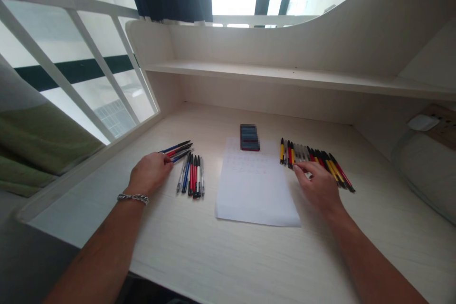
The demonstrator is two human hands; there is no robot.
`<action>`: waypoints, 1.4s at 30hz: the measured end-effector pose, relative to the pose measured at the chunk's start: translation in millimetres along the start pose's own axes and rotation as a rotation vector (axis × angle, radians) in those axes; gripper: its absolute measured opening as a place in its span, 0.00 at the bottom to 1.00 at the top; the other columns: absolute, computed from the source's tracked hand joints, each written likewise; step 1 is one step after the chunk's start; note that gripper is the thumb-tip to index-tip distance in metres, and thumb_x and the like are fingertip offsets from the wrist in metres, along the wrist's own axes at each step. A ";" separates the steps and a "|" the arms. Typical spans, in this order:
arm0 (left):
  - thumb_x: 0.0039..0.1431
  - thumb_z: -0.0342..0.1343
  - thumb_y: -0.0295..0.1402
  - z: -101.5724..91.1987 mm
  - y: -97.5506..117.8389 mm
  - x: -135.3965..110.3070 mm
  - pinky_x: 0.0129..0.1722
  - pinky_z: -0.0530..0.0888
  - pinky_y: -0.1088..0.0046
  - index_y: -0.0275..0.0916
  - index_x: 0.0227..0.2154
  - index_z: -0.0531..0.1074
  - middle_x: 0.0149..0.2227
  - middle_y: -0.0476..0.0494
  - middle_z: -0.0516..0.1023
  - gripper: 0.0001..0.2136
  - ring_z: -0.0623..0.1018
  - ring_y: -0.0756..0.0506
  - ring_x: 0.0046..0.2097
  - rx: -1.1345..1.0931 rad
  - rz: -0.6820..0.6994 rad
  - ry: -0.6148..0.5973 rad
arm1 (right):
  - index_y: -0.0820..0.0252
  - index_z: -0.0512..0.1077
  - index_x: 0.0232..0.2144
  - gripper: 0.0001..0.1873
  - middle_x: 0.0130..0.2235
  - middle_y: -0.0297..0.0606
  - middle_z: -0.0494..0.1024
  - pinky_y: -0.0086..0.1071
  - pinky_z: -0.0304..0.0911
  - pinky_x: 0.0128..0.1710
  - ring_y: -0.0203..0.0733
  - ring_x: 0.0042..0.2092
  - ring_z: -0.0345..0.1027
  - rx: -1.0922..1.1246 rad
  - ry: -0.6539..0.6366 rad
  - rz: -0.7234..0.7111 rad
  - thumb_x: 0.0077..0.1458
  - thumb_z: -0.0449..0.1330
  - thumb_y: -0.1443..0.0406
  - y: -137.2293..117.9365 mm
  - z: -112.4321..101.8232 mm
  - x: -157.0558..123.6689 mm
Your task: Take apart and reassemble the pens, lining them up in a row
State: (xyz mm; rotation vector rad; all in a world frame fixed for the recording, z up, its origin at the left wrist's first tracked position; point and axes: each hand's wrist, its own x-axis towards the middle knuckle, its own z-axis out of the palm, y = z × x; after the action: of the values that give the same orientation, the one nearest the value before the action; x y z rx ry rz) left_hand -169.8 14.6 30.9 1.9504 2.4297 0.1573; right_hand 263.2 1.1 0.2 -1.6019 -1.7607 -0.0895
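My left hand [151,171] is closed around the lower ends of several pens [181,150], blue, red and black, which fan out to the right. Just right of it, a group of upright-lying pens [192,175] in clear, blue, red, black and white rests on the desk. My right hand [318,185] has thumb and forefinger pinched at the lower end of a yellow and black pen [292,152]. That pen lies in a long row of yellow, red, clear and black pens [331,164]; my fingers partly hide the row's lower ends.
A sheet of white paper [254,194] with faint writing lies between the pen groups. A dark, pixelated rectangular object [249,137] overlaps its top edge. Behind is a shelf [249,70]; white railings [89,50] stand left, and a socket with a white plug [423,122] is at right.
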 end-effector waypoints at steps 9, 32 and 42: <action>0.56 0.46 0.40 -16.9 47.9 -4.5 0.36 0.68 0.65 0.41 0.36 0.74 0.35 0.41 0.78 0.15 0.74 0.39 0.39 -0.049 0.221 0.110 | 0.58 0.75 0.34 0.12 0.39 0.40 0.76 0.36 0.60 0.44 0.43 0.42 0.67 0.066 -0.195 -0.052 0.56 0.52 0.63 -13.4 8.8 -5.6; 0.56 0.53 0.33 39.5 164.4 -26.4 0.47 0.67 0.64 0.41 0.43 0.73 0.40 0.42 0.76 0.12 0.72 0.41 0.45 -0.371 0.772 0.019 | 0.57 0.74 0.39 0.11 0.41 0.40 0.75 0.37 0.59 0.46 0.44 0.45 0.64 0.087 -0.258 -0.081 0.58 0.52 0.66 -22.3 18.0 -7.3; 0.52 0.56 0.34 40.2 153.3 -27.0 0.49 0.67 0.64 0.41 0.44 0.73 0.44 0.42 0.75 0.14 0.71 0.41 0.48 -0.451 0.723 -0.037 | 0.53 0.72 0.45 0.13 0.43 0.41 0.72 0.39 0.58 0.46 0.45 0.45 0.62 0.001 -0.349 -0.154 0.57 0.55 0.62 -37.8 28.2 -9.8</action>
State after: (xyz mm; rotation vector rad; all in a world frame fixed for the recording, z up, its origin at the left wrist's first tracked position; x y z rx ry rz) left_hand -11.5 23.6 3.8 2.4249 1.3809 0.6021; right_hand 216.1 -0.9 -9.9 -1.5485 -2.1491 0.1259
